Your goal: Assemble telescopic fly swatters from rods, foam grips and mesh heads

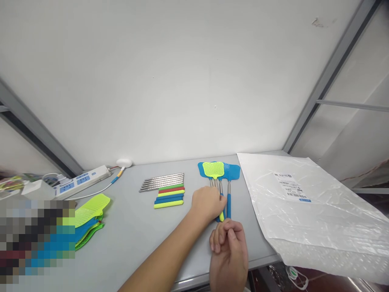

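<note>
- Head view, location: the assembled swatters lie flat, side by side and overlapping, on the grey table, heads toward the back wall, handles toward the person. The lime head lies over blue ones.
- Left hand: palm down over the shafts and handles; a lime handle end shows beyond its thumb side. Fingertips hidden under the hand; cannot tell whether they pinch a handle or only rest on it.
- Right hand: just below the handle ends, palm turned up, fingers curled in with the thumb against them; nothing visible between them.
- Handling (judged): each swatter probably light, with most stiffness in the metal shaft. The perforated head looks thin and flexible, likely to bend if pressed or levered. Not fragile otherwise.
- Slip (judged): the bare shaft is likely smooth and could turn between fingers; the coloured sleeve should give better purchase.
- Hold point (judged): wrap the fingers round the sleeve, e.g. the rightmost blue handle, which lies clear of the left hand. Overlapped heads may drag one another; lift the top one first.
- Surroundings: loose metal rods and coloured handle sleeves lie left of the left hand; loose heads pile farther left; a white mailer lies to the right.
</note>
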`<state>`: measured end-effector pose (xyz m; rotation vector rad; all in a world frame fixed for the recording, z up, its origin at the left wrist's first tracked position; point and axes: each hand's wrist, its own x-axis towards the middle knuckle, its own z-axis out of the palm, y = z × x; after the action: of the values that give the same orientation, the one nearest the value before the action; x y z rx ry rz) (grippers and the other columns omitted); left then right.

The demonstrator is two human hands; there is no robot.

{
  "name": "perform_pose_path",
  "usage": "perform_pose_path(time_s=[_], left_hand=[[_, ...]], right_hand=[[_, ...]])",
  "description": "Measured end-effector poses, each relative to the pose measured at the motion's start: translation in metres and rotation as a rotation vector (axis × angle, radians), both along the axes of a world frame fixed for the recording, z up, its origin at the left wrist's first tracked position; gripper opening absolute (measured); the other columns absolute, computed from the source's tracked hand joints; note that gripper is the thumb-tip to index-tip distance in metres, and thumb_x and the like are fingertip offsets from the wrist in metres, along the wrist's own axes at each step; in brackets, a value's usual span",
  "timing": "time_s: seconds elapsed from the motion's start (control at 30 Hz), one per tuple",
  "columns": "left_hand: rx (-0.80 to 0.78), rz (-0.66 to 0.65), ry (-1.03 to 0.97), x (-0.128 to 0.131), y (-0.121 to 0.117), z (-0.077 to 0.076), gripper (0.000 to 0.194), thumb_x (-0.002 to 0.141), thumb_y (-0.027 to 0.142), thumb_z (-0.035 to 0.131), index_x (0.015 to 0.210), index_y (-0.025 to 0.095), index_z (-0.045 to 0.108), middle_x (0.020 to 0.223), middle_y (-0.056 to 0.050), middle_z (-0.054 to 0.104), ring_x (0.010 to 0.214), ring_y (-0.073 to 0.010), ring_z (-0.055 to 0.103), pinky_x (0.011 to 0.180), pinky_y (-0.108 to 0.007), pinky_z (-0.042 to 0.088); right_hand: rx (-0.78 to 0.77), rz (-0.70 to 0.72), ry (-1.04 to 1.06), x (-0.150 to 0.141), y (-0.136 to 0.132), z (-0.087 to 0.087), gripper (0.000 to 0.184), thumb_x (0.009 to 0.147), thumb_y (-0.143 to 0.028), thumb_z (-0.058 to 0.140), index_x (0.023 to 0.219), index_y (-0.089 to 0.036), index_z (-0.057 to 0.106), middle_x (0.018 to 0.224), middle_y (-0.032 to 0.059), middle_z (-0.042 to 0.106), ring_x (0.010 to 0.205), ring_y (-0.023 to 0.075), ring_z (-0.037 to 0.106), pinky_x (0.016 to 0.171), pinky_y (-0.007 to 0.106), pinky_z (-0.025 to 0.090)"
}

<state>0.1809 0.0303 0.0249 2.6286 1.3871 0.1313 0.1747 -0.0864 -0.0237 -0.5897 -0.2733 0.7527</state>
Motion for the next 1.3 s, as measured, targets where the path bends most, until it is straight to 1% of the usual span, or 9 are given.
perform_pose_path(time_s=[0.27,0.4,0.57,0.63,0.7,0.87,1.0,1.17,1.3], left_hand=[[-0.004,-0.009,-0.052,-0.01,0.001,0.0,0.032,0.09,0.036,0.038,0.083,0.02,0.065,0.086,-0.011,0.071,0.081,-0.0278,0.067,0.065,-0.033,0.044],[-0.006,-0.022,-0.092,-0.03,0.007,0.005,0.03,0.093,0.031,0.033,0.094,0.021,0.061,0.087,-0.009,0.07,0.079,-0.0261,0.065,0.061,-0.031,0.041],[-0.042,-0.107,-0.133,-0.053,0.006,0.015,0.031,0.093,0.031,0.04,0.121,0.028,0.053,0.095,-0.004,0.068,0.079,-0.0222,0.065,0.062,-0.028,0.041],[-0.047,-0.137,-0.175,-0.063,0.0,0.015,0.031,0.094,0.031,0.039,0.122,0.03,0.053,0.096,-0.003,0.067,0.08,-0.0211,0.064,0.064,-0.028,0.042],[-0.024,-0.15,-0.243,-0.078,-0.006,0.012,0.027,0.096,0.03,0.037,0.114,0.028,0.057,0.095,-0.002,0.067,0.082,-0.0203,0.063,0.067,-0.029,0.043],[0.077,-0.018,-0.362,-0.146,-0.007,-0.003,0.023,0.096,0.029,0.04,0.097,0.024,0.062,0.096,-0.002,0.063,0.088,-0.0199,0.06,0.075,-0.03,0.044],[0.19,0.172,-0.432,-0.195,-0.011,-0.016,0.022,0.095,0.029,0.044,0.102,0.024,0.065,0.102,-0.005,0.059,0.097,-0.022,0.056,0.085,-0.034,0.045],[0.265,0.307,-0.301,-0.205,-0.031,-0.03,0.036,0.091,0.025,0.049,0.125,0.031,0.059,0.123,-0.01,0.052,0.113,-0.0301,0.047,0.09,-0.046,0.043],[0.254,0.292,-0.308,-0.2,-0.041,-0.03,0.043,0.09,0.022,0.05,0.132,0.035,0.053,0.137,-0.009,0.044,0.123,-0.0313,0.04,0.093,-0.049,0.04]], right_hand=[[0.003,0.011,0.023,0.001,0.001,0.002,0.015,0.091,-0.029,0.052,0.081,-0.023,0.061,0.062,-0.0053,0.042,0.049,0.0072,0.037,0.048,0.022,0.033],[0.005,0.02,0.034,0.002,0.001,0.004,0.016,0.092,-0.029,0.051,0.082,-0.022,0.061,0.062,-0.0052,0.042,0.05,0.0071,0.037,0.049,0.022,0.033],[-0.001,0.023,0.041,0.002,-0.001,0.006,0.017,0.094,-0.027,0.049,0.082,-0.022,0.06,0.063,-0.005,0.042,0.051,0.0075,0.038,0.049,0.022,0.033],[-0.005,0.028,0.029,0.003,-0.001,0.005,0.017,0.093,-0.027,0.049,0.081,-0.022,0.06,0.063,-0.005,0.042,0.052,0.0077,0.038,0.05,0.022,0.033],[-0.017,0.077,-0.008,0.003,-0.002,0.002,0.016,0.093,-0.028,0.051,0.081,-0.022,0.06,0.062,-0.0053,0.042,0.051,0.0077,0.038,0.05,0.022,0.033],[-0.138,0.338,-0.204,0.002,-0.004,-0.007,0.016,0.09,-0.037,0.058,0.084,-0.022,0.06,0.061,-0.0055,0.044,0.051,0.0082,0.038,0.051,0.023,0.03],[-0.273,0.379,-0.375,0.002,-0.007,-0.006,0.022,0.09,-0.043,0.057,0.086,-0.021,0.06,0.061,-0.0045,0.044,0.055,0.0101,0.038,0.054,0.024,0.03],[-0.414,0.518,-0.761,0.004,-0.005,-0.004,0.031,0.091,-0.051,0.052,0.089,-0.021,0.06,0.066,-0.0017,0.047,0.06,0.0136,0.044,0.057,0.025,0.037],[-0.477,0.555,-1.09,0.002,-0.002,-0.003,0.034,0.092,-0.053,0.047,0.09,-0.022,0.06,0.074,0.0012,0.056,0.067,0.0163,0.052,0.062,0.026,0.042]])
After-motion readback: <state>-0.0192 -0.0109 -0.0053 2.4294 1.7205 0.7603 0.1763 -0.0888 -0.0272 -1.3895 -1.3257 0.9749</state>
